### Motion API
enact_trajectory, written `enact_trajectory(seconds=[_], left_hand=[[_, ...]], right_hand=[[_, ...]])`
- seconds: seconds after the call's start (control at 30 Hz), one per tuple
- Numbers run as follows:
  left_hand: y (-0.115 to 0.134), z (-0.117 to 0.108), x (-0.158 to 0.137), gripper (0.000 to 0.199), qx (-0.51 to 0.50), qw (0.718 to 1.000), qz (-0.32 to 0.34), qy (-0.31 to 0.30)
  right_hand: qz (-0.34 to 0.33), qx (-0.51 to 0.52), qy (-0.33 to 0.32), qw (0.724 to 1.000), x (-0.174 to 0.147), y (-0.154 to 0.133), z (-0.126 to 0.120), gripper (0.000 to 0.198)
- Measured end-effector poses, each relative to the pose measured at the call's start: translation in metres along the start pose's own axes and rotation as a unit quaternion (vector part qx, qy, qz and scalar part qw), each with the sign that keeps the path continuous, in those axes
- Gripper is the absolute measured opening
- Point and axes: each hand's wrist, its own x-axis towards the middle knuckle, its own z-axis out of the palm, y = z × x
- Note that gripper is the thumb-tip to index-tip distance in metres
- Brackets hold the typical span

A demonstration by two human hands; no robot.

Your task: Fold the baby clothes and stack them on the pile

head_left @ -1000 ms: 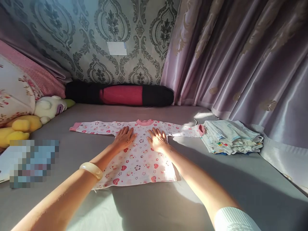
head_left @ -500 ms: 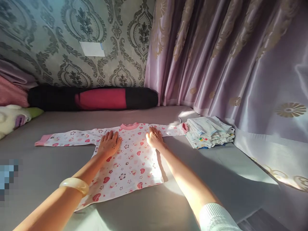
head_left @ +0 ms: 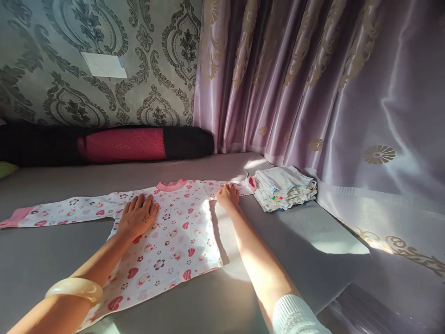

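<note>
A small long-sleeved shirt (head_left: pixel 167 241), white with pink trim and printed red hearts and flowers, lies spread on a grey sheet. My left hand (head_left: pixel 137 217) rests flat on its chest near the left armpit, fingers stretched out; a pale bangle circles that wrist. My right hand (head_left: pixel 228 196) lies over the right sleeve, between shoulder and cuff, its fingers slightly bent and pressing down on the fabric. Beside that sleeve's pink cuff (head_left: pixel 252 184) sits a stack of folded light-coloured cloths (head_left: pixel 285 185).
A black and red bolster (head_left: pixel 125 144) runs along the patterned wall. Lilac curtains (head_left: pixel 295 93) hang at the right, down to the edge of the grey sheet (head_left: pixel 278 250). A dark, glossy flat item (head_left: pixel 368 311) lies at the lower right.
My right hand has slid from the shirt's shoulder outward onto the right sleeve. My left hand stays flat on the chest. The view has turned to the right.
</note>
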Motion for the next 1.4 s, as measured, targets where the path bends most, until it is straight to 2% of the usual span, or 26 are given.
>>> enact_trajectory(seconds=[0.2, 0.3, 0.4, 0.67, 0.83, 1.1, 1.4], left_hand=[[0.002, -0.002, -0.002, 0.065, 0.001, 1.0, -0.008, -0.014], [0.003, -0.003, -0.002, 0.065, -0.009, 1.0, -0.004, 0.0], [0.004, -0.003, -0.002, 0.064, -0.011, 1.0, -0.006, 0.001], [0.008, -0.002, 0.002, 0.057, 0.006, 1.0, -0.013, -0.005], [0.041, -0.005, 0.002, 0.051, -0.038, 0.999, 0.038, 0.0], [0.106, -0.002, 0.014, 0.043, -0.117, 0.986, 0.116, -0.018], [0.147, -0.011, 0.027, 0.048, -0.145, 0.977, 0.154, -0.04]], right_hand=[[0.005, -0.007, 0.043, 0.999, 0.0, 0.007, -0.006, 0.038], [-0.005, -0.03, 0.044, 0.999, 0.001, 0.009, -0.019, 0.036], [-0.029, -0.065, 0.073, 0.995, 0.004, 0.016, -0.037, 0.032], [-0.052, -0.136, 0.141, 0.979, 0.009, 0.053, -0.072, 0.029], [-0.036, -0.162, 0.179, 0.97, 0.011, 0.069, -0.079, 0.032], [-0.03, -0.208, 0.147, 0.967, 0.009, 0.078, -0.079, 0.03], [-0.042, -0.225, 0.135, 0.964, 0.01, 0.082, -0.077, 0.028]])
